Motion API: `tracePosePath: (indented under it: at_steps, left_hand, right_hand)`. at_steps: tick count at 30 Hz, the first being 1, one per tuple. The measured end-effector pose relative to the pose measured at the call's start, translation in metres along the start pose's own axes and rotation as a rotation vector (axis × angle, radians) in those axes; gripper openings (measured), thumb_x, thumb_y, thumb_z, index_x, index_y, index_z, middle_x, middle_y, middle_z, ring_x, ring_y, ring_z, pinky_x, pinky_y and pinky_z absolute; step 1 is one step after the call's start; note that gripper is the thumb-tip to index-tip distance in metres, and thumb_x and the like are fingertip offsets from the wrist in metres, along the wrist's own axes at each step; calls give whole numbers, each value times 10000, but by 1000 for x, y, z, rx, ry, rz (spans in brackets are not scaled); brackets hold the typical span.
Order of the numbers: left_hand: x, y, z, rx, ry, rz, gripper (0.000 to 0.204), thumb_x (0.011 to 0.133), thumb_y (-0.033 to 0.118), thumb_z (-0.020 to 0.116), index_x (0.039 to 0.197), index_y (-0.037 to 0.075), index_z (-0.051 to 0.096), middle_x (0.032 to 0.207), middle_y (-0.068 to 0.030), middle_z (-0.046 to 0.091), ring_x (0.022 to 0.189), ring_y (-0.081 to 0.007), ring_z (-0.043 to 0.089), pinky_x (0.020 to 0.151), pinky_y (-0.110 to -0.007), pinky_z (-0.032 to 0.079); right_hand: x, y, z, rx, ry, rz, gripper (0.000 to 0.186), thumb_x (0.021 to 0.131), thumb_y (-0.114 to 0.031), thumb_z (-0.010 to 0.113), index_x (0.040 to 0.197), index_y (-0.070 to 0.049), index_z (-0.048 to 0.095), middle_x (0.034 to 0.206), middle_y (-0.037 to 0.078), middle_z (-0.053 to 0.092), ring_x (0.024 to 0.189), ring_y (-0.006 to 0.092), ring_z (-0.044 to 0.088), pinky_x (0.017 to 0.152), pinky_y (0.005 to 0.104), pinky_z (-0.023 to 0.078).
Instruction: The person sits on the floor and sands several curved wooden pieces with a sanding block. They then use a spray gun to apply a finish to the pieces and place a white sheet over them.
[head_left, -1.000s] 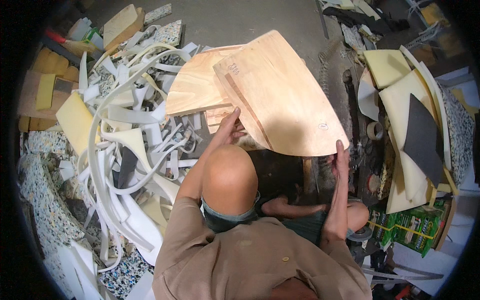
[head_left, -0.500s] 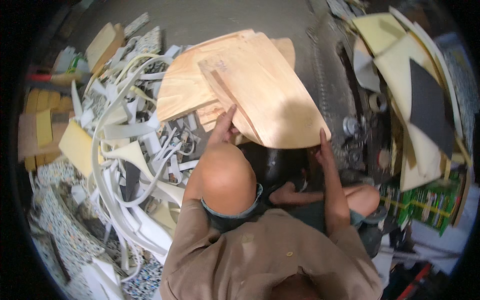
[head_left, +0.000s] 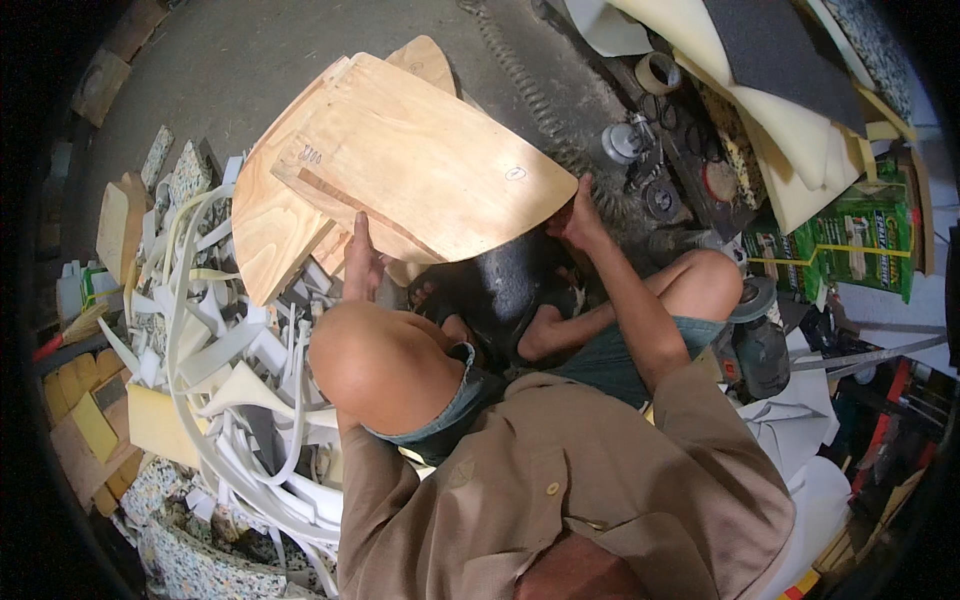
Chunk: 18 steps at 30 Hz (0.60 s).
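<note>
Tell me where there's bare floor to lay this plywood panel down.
Bare concrete floor lies beyond the plywood panel, upper left. The left side is crowded with white foam strips; the right with foam sheets, a tape roll and green packages. Both hands, left and right, grip the panel.

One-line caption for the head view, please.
Seated person's left hand and right hand hold a curved plywood panel above more panels, beside white foam strips.

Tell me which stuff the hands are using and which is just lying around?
In use: curved plywood panel, held by left hand and right hand.

Lying about: white foam offcuts, plywood pieces underneath, tape roll, green packet, foam sheets.
</note>
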<state>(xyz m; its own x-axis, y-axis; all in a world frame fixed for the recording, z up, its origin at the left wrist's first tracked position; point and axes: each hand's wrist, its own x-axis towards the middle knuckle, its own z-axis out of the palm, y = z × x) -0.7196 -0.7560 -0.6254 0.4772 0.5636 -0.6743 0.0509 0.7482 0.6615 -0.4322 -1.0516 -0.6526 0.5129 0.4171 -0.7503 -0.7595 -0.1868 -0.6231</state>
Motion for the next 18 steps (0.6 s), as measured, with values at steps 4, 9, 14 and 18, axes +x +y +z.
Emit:
tracePosePath:
  at_steps: [4, 9, 14, 18]
  left_hand:
    - [-4, -2, 6, 17, 66, 89, 693, 927, 531, 630, 1334, -2, 454, 1205, -151, 621, 1074, -297, 634, 873, -533, 538]
    - [4, -6, 3, 25, 87, 66, 699, 922, 545, 629, 1318, -5, 458, 1184, -151, 627, 1063, -296, 637, 812, -533, 540]
    - [4, -4, 1, 49, 160, 58, 721, 914, 561, 629, 1331, -3, 460, 1165, -143, 616, 1048, -317, 628, 839, -542, 532]
    - [3, 0, 3, -8, 297, 143, 634, 938, 507, 624, 1197, -62, 519, 1025, -126, 586, 934, -283, 604, 789, -506, 534]
  right_hand:
    - [33, 16, -33, -503, 233, -190, 839, 890, -765, 384, 1289, -56, 590, 1176, 131, 656, 1078, 310, 628, 833, 472, 533]
    - [27, 44, -51, -1781, 112, -190, 632, 831, -430, 692, 1330, -64, 561, 1245, 211, 634, 1181, 384, 589, 1006, 470, 475]
    - [5, 57, -34, -1698, 253, -190, 559, 835, -313, 698, 1311, -57, 555, 1226, 224, 637, 1167, 406, 593, 990, 493, 484]
    - [-2, 31, -39, -1391, 278, -180, 548, 807, -291, 710, 1263, -28, 556, 1215, 257, 629, 1140, 443, 596, 959, 514, 484]
